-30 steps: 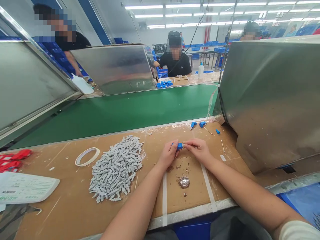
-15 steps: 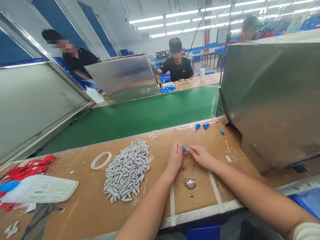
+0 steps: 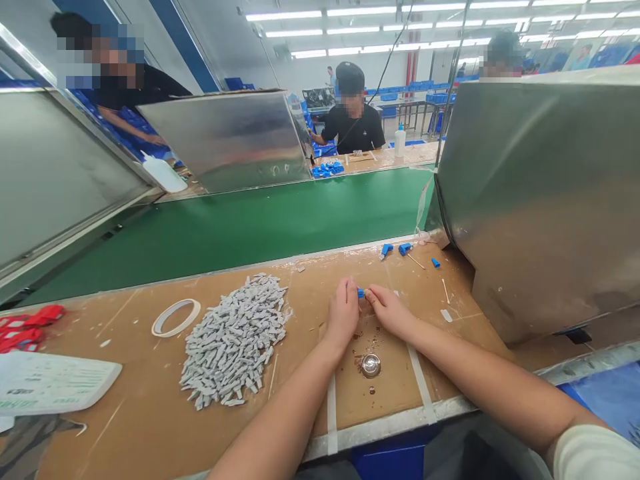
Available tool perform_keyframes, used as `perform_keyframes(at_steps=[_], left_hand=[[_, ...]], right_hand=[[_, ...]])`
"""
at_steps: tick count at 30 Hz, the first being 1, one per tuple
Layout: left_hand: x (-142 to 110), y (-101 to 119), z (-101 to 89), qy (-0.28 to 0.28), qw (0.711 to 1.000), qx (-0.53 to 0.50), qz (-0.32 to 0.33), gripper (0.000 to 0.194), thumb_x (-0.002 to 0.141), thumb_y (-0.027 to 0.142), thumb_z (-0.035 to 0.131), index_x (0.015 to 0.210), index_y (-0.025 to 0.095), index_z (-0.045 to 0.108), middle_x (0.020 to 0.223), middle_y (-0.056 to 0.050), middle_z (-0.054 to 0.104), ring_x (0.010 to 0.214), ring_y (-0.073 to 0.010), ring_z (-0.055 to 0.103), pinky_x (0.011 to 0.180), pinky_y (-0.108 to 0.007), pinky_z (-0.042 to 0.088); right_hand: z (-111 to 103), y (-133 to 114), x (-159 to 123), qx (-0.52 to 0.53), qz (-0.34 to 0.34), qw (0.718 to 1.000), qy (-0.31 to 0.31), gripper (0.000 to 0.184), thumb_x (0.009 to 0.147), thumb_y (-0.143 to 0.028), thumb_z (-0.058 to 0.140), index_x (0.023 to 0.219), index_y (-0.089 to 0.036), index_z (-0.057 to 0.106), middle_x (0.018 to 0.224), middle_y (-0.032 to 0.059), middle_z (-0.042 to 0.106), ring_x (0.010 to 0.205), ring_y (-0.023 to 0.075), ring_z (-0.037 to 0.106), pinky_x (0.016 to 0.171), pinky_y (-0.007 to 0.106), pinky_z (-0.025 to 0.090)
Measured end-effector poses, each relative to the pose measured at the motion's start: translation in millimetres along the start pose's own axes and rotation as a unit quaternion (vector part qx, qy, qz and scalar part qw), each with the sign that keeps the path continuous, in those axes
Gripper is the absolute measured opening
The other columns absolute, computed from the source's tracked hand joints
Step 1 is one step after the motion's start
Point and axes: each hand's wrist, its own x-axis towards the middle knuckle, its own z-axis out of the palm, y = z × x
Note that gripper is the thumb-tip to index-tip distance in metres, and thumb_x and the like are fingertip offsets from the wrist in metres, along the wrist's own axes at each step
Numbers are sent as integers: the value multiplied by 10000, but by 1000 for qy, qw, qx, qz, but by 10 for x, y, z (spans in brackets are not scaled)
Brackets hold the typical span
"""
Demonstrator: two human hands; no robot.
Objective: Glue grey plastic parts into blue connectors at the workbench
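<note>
My left hand (image 3: pixel 344 310) is closed around a small blue plastic part (image 3: pixel 361 293), of which only the right end shows. Beside it, my right hand (image 3: pixel 387 308) pinches at that end with thumb and forefinger; whatever sits between those fingertips is too small to make out. Both hands are held above the brown work surface (image 3: pixel 310 360). Nearer to me lies a small round metal dish (image 3: pixel 371 365), with wet-looking drops around it. Left of my hands spreads a heap of small grey plastic pieces (image 3: pixel 235 340).
A roll of tape (image 3: pixel 176 318) lies left of the heap. Blue parts (image 3: pixel 386 251) and cotton swabs (image 3: pixel 446 291) lie at the back right. A green belt (image 3: pixel 250 223) runs behind the table. A metal box (image 3: pixel 545 213) stands on the right. Co-workers sit across.
The view has shifted slightly, so the table's contents appear further left. My hands stay together at the blue part, with little visible change in grip.
</note>
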Motion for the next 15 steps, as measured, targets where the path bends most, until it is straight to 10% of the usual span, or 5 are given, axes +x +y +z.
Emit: perform_keyframes(at_steps=[5, 11, 15], left_hand=[[37, 1, -85, -49, 997, -53, -9, 455, 1021, 655, 368, 1213, 249, 442, 668, 53, 570, 607, -179, 567, 624, -282, 400], [120, -39, -90, 43, 991, -124, 23, 289, 880, 148, 542, 1159, 217, 516, 1089, -53, 603, 870, -151, 606, 740, -264, 489], [164, -7, -43, 21, 987, -154, 29, 200, 935, 103, 477, 1066, 189, 601, 1132, -93, 643, 983, -182, 636, 783, -285, 557]], right_hand=[[-297, -20, 148, 46, 73, 996, -8, 515, 951, -642, 507, 706, -190, 541, 629, -21, 487, 633, 137, 472, 604, 253, 369], [-617, -17, 117, 111, 184, 977, -3, 788, 763, -897, 505, 921, -140, 659, 514, -111, 276, 408, 80, 201, 420, 229, 156], [-474, -396, 181, 12, 23, 998, 55, 614, 885, -740, 547, 915, -147, 706, 593, -8, 496, 530, 136, 447, 521, 267, 349]])
